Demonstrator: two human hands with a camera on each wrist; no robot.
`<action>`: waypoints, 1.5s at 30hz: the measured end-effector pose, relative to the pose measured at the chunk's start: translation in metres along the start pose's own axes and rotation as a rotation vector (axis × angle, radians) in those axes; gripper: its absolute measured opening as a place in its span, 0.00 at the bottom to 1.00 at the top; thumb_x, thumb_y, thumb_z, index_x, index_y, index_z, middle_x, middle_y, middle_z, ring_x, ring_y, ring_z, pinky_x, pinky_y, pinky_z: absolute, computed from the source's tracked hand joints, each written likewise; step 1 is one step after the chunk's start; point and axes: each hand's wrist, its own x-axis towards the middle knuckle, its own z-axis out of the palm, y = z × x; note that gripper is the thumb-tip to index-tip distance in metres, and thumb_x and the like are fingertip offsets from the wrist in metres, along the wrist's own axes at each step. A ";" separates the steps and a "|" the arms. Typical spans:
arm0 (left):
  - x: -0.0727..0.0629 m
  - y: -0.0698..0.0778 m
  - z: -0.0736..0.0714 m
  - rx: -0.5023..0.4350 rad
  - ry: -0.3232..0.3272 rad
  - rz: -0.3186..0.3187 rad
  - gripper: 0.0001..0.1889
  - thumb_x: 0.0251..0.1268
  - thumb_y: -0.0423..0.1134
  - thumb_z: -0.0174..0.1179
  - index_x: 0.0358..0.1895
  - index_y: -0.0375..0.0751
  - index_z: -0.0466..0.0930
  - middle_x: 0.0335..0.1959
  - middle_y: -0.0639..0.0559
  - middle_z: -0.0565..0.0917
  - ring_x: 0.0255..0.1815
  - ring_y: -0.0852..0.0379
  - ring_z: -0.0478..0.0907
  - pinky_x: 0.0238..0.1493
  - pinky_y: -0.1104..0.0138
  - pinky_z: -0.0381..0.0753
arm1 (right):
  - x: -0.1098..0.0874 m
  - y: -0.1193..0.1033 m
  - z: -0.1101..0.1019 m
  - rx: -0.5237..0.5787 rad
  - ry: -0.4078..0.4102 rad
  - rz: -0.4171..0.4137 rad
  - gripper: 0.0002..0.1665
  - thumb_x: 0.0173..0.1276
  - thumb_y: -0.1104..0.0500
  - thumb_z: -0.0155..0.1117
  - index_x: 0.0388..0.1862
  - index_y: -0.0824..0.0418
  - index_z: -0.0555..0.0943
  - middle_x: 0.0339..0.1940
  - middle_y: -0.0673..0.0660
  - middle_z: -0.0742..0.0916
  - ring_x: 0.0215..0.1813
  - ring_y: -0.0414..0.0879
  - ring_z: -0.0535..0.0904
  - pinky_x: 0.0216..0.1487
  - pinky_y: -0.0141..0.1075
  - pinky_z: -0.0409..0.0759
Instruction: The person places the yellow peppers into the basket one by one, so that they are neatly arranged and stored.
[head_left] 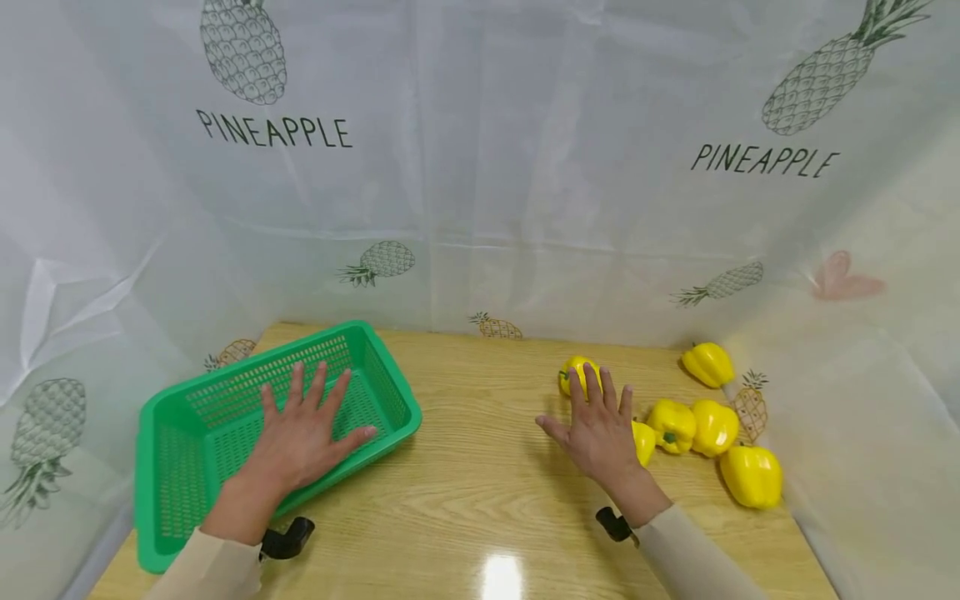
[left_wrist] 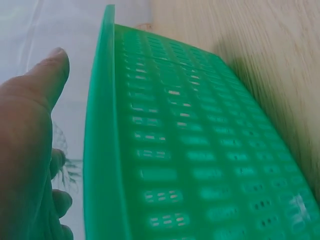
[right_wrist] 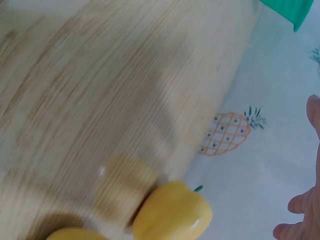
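Note:
My left hand [head_left: 298, 442], fingers spread and straight, hovers above the near side of a green plastic basket [head_left: 397, 371]. In the left wrist view its thumb stands apart from the basket's rim [left_wrist: 102, 140]. My right hand [head_left: 603, 437] is held over the table with straight, spread fingers and nothing in it. Just beyond its fingertips lies a yellow bell pepper [head_left: 573, 367], partly covered by them in the head view. Another yellow pepper [head_left: 643, 442] shows beside the hand, partly hidden by it. The right wrist view shows a pepper [right_wrist: 172, 212] below the hand, apart from it.
Several more yellow peppers [head_left: 715, 427] lie at the right, one pepper [head_left: 708, 364] near the back edge and one pepper [head_left: 752, 477] near the right edge. A white curtain [head_left: 510, 167] printed with pineapples surrounds the wooden table [head_left: 465, 483] at the back and sides.

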 end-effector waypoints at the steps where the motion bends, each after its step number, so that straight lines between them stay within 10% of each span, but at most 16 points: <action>1: 0.000 -0.001 0.000 0.001 0.003 -0.001 0.54 0.71 0.80 0.46 0.88 0.47 0.46 0.87 0.30 0.45 0.85 0.23 0.34 0.70 0.17 0.31 | 0.002 -0.002 -0.001 -0.003 -0.035 0.021 0.61 0.74 0.26 0.58 0.88 0.60 0.51 0.88 0.66 0.54 0.88 0.68 0.44 0.80 0.76 0.43; 11: -0.011 -0.022 -0.009 0.016 0.022 -0.047 0.54 0.72 0.78 0.46 0.88 0.44 0.47 0.86 0.26 0.44 0.83 0.19 0.31 0.67 0.15 0.29 | 0.028 -0.046 0.001 0.015 -0.040 -0.045 0.57 0.75 0.26 0.57 0.87 0.60 0.58 0.86 0.67 0.61 0.87 0.67 0.52 0.81 0.73 0.46; 21: -0.106 -0.083 0.001 -0.002 0.090 -0.332 0.57 0.77 0.72 0.49 0.82 0.21 0.45 0.78 0.11 0.44 0.78 0.11 0.30 0.55 0.09 0.34 | 0.044 -0.148 0.007 0.067 -0.123 -0.274 0.52 0.80 0.27 0.50 0.87 0.59 0.56 0.88 0.62 0.59 0.89 0.59 0.50 0.84 0.65 0.51; 26: -0.131 -0.099 0.021 -0.034 0.089 -0.438 0.60 0.76 0.72 0.50 0.77 0.11 0.46 0.74 0.06 0.45 0.76 0.10 0.38 0.61 0.14 0.44 | 0.042 -0.182 0.015 0.030 -0.126 -0.403 0.52 0.81 0.27 0.44 0.88 0.59 0.55 0.88 0.59 0.59 0.89 0.54 0.52 0.85 0.57 0.58; 33: -0.118 -0.099 0.028 -0.189 -0.012 -0.307 0.59 0.82 0.65 0.47 0.73 0.03 0.34 0.70 0.01 0.29 0.74 0.08 0.25 0.75 0.25 0.27 | 0.030 -0.190 0.024 0.104 -0.277 -0.452 0.48 0.85 0.30 0.33 0.87 0.61 0.55 0.89 0.58 0.58 0.89 0.52 0.49 0.85 0.53 0.58; 45: -0.059 -0.021 0.029 -0.226 0.028 -0.122 0.57 0.78 0.69 0.50 0.80 0.15 0.44 0.81 0.15 0.37 0.84 0.21 0.30 0.79 0.29 0.44 | -0.018 -0.099 0.009 0.150 -0.176 -0.334 0.49 0.82 0.32 0.49 0.84 0.67 0.60 0.86 0.65 0.63 0.88 0.58 0.53 0.85 0.56 0.57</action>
